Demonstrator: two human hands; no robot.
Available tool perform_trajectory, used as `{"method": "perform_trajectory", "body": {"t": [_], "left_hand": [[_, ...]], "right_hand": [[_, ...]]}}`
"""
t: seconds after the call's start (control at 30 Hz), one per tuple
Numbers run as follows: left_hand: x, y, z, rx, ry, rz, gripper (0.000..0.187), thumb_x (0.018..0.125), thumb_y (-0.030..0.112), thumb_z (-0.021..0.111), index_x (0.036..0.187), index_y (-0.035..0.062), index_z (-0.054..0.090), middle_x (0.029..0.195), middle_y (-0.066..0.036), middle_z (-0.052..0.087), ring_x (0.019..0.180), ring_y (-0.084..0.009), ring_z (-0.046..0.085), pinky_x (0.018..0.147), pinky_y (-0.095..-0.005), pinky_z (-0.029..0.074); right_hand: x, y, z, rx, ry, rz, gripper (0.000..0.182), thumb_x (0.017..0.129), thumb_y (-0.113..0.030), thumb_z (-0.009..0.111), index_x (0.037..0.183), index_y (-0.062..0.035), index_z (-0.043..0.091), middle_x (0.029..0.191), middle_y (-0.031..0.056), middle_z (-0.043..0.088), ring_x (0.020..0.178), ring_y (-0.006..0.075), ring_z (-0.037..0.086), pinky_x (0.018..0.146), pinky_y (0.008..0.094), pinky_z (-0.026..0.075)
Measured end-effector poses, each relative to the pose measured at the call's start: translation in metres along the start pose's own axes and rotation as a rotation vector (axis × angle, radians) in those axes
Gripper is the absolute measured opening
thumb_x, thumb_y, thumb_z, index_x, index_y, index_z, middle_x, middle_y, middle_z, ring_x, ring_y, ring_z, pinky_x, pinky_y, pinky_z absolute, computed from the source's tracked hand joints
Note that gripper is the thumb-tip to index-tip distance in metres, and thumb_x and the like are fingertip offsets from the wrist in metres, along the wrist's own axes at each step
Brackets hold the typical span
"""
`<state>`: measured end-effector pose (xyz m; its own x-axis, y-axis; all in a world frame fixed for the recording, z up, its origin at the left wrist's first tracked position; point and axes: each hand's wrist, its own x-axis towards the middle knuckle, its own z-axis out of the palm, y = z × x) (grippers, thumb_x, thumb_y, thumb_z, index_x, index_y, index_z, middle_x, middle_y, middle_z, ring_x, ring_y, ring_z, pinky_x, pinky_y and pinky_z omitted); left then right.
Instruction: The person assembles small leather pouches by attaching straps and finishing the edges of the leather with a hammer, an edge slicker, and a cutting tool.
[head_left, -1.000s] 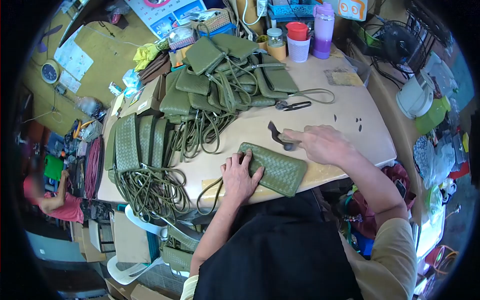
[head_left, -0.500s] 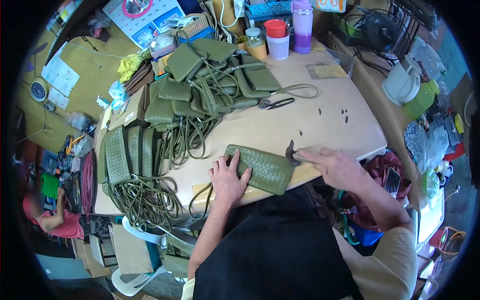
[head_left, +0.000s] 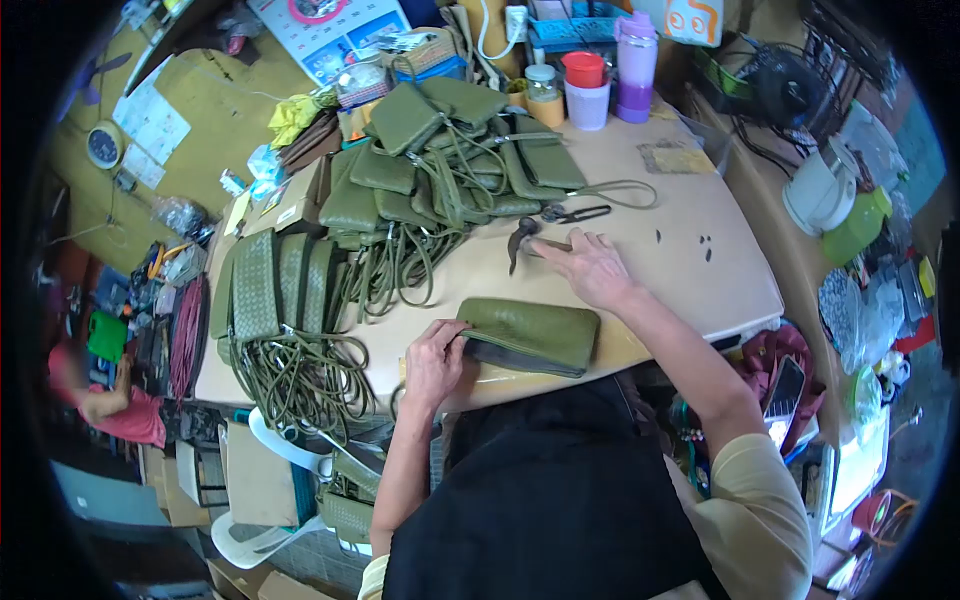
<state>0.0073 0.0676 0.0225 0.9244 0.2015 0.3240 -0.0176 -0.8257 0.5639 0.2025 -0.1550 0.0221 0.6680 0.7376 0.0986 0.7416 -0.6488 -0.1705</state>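
Observation:
A green leather pouch (head_left: 555,328) lies at the front edge of the table, its smooth side up and a dark strip showing along its near side. My left hand (head_left: 434,362) pinches the pouch's left end between thumb and fingers. My right hand (head_left: 592,268) is closed on the handle of a small hammer (head_left: 520,243), held beyond the pouch and apart from it. The hammer's dark head points to the left, close to a pair of dark-handled pliers (head_left: 578,214). Part of the hammer handle is hidden by my fingers.
Green pouches with straps (head_left: 440,165) are heaped at the back; woven ones (head_left: 257,285) stand at left with a tangle of cords (head_left: 300,375). A purple bottle (head_left: 635,70) and red-lidded cup (head_left: 586,100) stand behind. A person in pink (head_left: 125,415) sits far left.
The pouch went from woven side up to smooth side up, dark strip showing. My left hand moved from pressing on it to pinching its end. The hammer moved left and away from me.

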Motion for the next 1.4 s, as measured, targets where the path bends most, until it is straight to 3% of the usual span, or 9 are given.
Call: {"method": "perform_trajectory", "body": {"t": [0.17,0.27,0.37,0.63,0.7,1.0,1.1,1.17,1.4], "left_hand": [[0.007,0.038,-0.049,0.069,0.012,-0.2,0.015,0.084,0.01,0.065,0.091,-0.0027,0.069,0.082,-0.02,0.067,0.074,-0.0392,0.065,0.066,-0.0421,0.05],[0.006,0.038,-0.058,-0.049,-0.048,-0.265,0.017,0.084,0.012,0.066,0.091,-0.0032,0.069,0.075,-0.018,0.067,0.065,-0.0282,0.064,0.063,-0.0366,0.05],[0.0,0.023,-0.053,-0.292,-0.175,-0.338,0.02,0.084,0.015,0.069,0.093,-0.0025,0.071,0.069,-0.01,0.067,0.061,-0.0125,0.057,0.061,-0.0285,0.047],[-0.007,0.018,-0.032,-0.378,-0.221,-0.22,0.029,0.077,0.011,0.078,0.103,0.0005,0.072,0.073,-0.002,0.058,0.067,-0.0103,0.051,0.064,-0.027,0.043],[-0.009,0.019,-0.03,-0.322,-0.16,-0.192,0.029,0.075,0.009,0.078,0.103,0.0034,0.073,0.07,-0.005,0.055,0.064,-0.0132,0.049,0.061,-0.0287,0.042],[-0.02,0.038,-0.037,-0.237,-0.182,-0.195,0.037,0.079,0.015,0.076,0.113,0.0047,0.069,0.07,-0.006,0.056,0.062,-0.0149,0.047,0.059,-0.0307,0.041],[-0.028,0.045,-0.051,-0.474,-0.223,-0.327,0.04,0.089,0.02,0.067,0.122,-0.0015,0.062,0.088,-0.014,0.066,0.079,-0.0192,0.061,0.075,-0.0338,0.05],[-0.036,0.037,-0.067,-1.174,-0.278,-0.615,0.045,0.096,0.028,0.06,0.129,-0.0034,0.057,0.097,-0.014,0.066,0.083,-0.0193,0.062,0.08,-0.0354,0.052],[-0.041,0.028,-0.016,-1.031,-0.263,-0.421,0.044,0.097,0.007,0.056,0.137,-0.0048,0.044,0.104,-0.009,0.066,0.091,-0.0112,0.064,0.081,-0.0243,0.054]], "right_hand": [[-0.035,-0.038,-0.066,0.505,0.104,-0.31,0.045,0.087,-0.031,0.061,0.128,-0.0102,0.061,0.128,0.0164,0.057,0.114,0.0328,0.057,0.096,0.0478,0.041],[-0.041,-0.045,-0.068,0.398,-0.043,-0.063,0.02,0.082,-0.025,0.067,0.094,-0.0091,0.071,0.081,0.0177,0.068,0.085,0.0363,0.065,0.081,0.0465,0.048],[-0.039,-0.028,-0.069,0.429,-0.118,0.019,0.016,0.082,-0.024,0.067,0.088,-0.0095,0.071,0.078,0.018,0.067,0.083,0.037,0.064,0.076,0.0458,0.049],[-0.023,0.0,-0.051,0.398,-0.152,0.114,0.017,0.082,-0.022,0.068,0.085,-0.0049,0.067,0.08,0.017,0.064,0.083,0.036,0.062,0.076,0.0446,0.047],[-0.027,-0.017,-0.057,0.387,0.387,-0.04,0.015,0.08,-0.017,0.071,0.082,-0.0031,0.066,0.08,0.0139,0.062,0.082,0.0348,0.061,0.076,0.0442,0.047],[-0.055,-0.124,-0.047,0.469,0.251,-0.36,0.026,0.073,-0.015,0.076,0.095,-0.0074,0.063,0.089,0.0093,0.064,0.086,0.0266,0.061,0.076,0.0366,0.045],[-0.05,-0.14,-0.031,0.461,0.314,-0.342,0.029,0.07,-0.014,0.079,0.094,-0.0076,0.064,0.087,0.0101,0.065,0.083,0.028,0.063,0.075,0.0378,0.047],[-0.048,-0.138,-0.025,0.623,0.289,-0.332,0.029,0.071,-0.012,0.079,0.094,-0.0064,0.064,0.081,0.0107,0.065,0.079,0.0297,0.063,0.072,0.0401,0.047],[-0.042,-0.127,-0.02,1.212,0.201,-0.194,0.021,0.077,0.005,0.07,0.094,-0.0005,0.06,0.082,0.0115,0.069,0.072,0.0192,0.069,0.065,0.0295,0.055]]}}
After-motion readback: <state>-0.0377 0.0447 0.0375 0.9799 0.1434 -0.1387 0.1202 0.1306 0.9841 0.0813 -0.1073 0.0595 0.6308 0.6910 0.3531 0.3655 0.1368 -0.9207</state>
